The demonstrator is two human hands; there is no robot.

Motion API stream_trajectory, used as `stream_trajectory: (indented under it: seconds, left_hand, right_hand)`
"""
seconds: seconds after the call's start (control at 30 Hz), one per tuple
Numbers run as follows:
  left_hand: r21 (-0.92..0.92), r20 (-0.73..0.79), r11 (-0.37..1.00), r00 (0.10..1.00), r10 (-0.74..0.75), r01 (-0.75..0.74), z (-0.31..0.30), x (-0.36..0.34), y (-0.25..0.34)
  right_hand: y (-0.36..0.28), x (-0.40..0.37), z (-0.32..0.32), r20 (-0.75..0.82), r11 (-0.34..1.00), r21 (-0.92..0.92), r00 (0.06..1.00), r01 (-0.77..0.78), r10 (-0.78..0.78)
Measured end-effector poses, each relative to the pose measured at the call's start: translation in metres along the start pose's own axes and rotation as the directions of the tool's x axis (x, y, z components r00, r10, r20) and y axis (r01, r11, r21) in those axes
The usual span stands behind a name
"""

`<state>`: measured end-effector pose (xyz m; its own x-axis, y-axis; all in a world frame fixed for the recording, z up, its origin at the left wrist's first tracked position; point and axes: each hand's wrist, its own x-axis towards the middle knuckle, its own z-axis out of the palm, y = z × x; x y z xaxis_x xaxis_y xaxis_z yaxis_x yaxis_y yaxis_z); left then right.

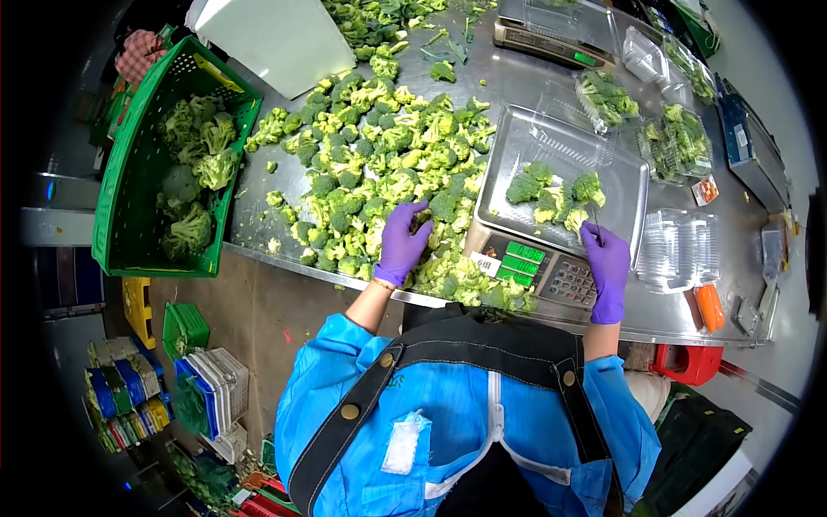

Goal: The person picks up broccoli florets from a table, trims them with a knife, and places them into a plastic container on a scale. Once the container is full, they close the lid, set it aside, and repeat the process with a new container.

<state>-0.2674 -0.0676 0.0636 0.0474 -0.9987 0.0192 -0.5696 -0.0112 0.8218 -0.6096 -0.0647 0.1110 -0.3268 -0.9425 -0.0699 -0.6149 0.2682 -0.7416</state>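
My left hand (pixel 402 244), in a purple glove, rests at the near edge of a big pile of cut broccoli florets (pixel 370 164), thumb and fingers apart. Over the right part of the scale's steel tray (pixel 508 129) is my right hand (pixel 606 267), gloved in purple, its fingertips pinched around something thin and dark that I cannot make out. Just beyond those fingertips several broccoli florets (pixel 560 198) lie in a clear plastic container (pixel 564 151) on the tray. Green lit figures show on the scale's display (pixel 523 261).
A green crate (pixel 108 215) of broccoli heads stands at the left, beside a white bin (pixel 276 43). Filled clear boxes (pixel 676 146) and a stack of empty ones (pixel 678 250) are at the right. A second scale (pixel 551 43) sits at the back. An orange object (pixel 710 307) lies near the front edge.
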Motion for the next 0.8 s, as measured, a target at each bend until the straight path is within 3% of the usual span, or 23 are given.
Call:
stream_trajectory:
  seconds: [0.03, 0.1, 0.17, 0.23, 0.3, 0.33, 0.37, 0.4, 0.43, 0.47, 0.5, 0.57, 0.63, 0.7, 0.8]
  left_hand:
    - [-0.002, 0.004, 1.0, 1.0, 0.003, -0.003, 0.002, 0.006, -0.002]
    - [0.299, -0.027, 0.895, 0.934, 0.355, -0.332, 0.009, 0.016, 0.001]
    - [0.333, 0.027, 0.889, 0.945, 0.326, -0.316, 0.016, 0.022, 0.008]
    - [0.346, 0.19, 0.911, 0.967, 0.168, -0.226, 0.021, 0.027, 0.012]
    - [0.259, 0.007, 0.913, 0.946, 0.325, -0.315, 0.025, 0.028, -0.012]
    - [0.003, 0.02, 0.994, 0.994, 0.11, -0.11, 0.017, 0.028, -0.011]
    - [-0.242, 0.093, 0.962, 0.99, -0.106, 0.125, 0.009, 0.025, -0.009]
    - [-0.561, 0.16, 0.8, 0.976, -0.145, 0.211, -0.004, 0.021, 0.003]
    - [-0.732, 0.167, 0.659, 0.983, -0.077, 0.176, -0.008, 0.023, 0.002]
    - [-0.814, 0.251, 0.516, 0.963, -0.1, 0.266, -0.014, 0.019, 0.004]
    - [-0.866, 0.334, 0.356, 0.936, -0.109, 0.35, -0.022, 0.013, 0.011]
    - [-0.855, 0.377, 0.348, 0.922, -0.09, 0.384, -0.023, 0.006, 0.005]
    - [-0.886, 0.386, 0.271, 0.922, -0.022, 0.377, -0.022, 0.004, 0.031]
    - [-0.887, 0.432, 0.214, 0.898, 0.081, 0.408, -0.015, 0.005, 0.042]
    - [-0.83, 0.495, 0.3, 0.869, 0.006, 0.47, 0.007, 0.012, 0.055]
  right_hand:
    - [-0.004, -0.001, 0.0, -0.02, 1.0, -0.016, 1.0, -0.014, 0.014]
    - [-0.014, -0.002, -0.001, -0.042, 0.999, -0.033, 0.999, -0.026, 0.025]
    - [-0.024, -0.008, -0.002, -0.14, 0.985, 0.169, 0.988, -0.041, 0.065]
    - [-0.023, -0.01, -0.001, -0.151, 0.976, 0.217, 0.988, 0.02, 0.014]
    - [-0.023, -0.012, -0.004, -0.177, 0.961, 0.263, 0.984, 0.081, -0.035]
    - [-0.025, -0.015, -0.005, -0.179, 0.952, 0.284, 0.982, 0.117, -0.067]
    - [-0.027, -0.019, -0.006, -0.179, 0.941, 0.304, 0.979, 0.149, -0.097]
    - [-0.027, -0.022, -0.005, -0.182, 0.941, 0.304, 0.979, 0.146, -0.094]
    - [-0.027, -0.026, -0.004, -0.142, 0.934, 0.324, 0.984, 0.149, -0.107]
    - [-0.028, -0.028, -0.001, -0.101, 0.926, 0.345, 0.987, 0.151, -0.124]
    - [-0.032, -0.031, 0.003, -0.096, 0.927, 0.345, 0.988, 0.148, -0.122]
    - [-0.042, -0.035, 0.011, -0.014, 0.92, 0.326, 0.974, 0.217, -0.224]
    - [-0.056, -0.041, 0.017, 0.046, 0.924, 0.342, 0.979, 0.173, -0.2]
    - [-0.064, -0.047, 0.02, 0.169, 0.89, 0.406, 0.94, 0.206, -0.295]
    - [-0.066, -0.049, 0.02, 0.191, 0.894, 0.406, 0.94, 0.188, -0.284]
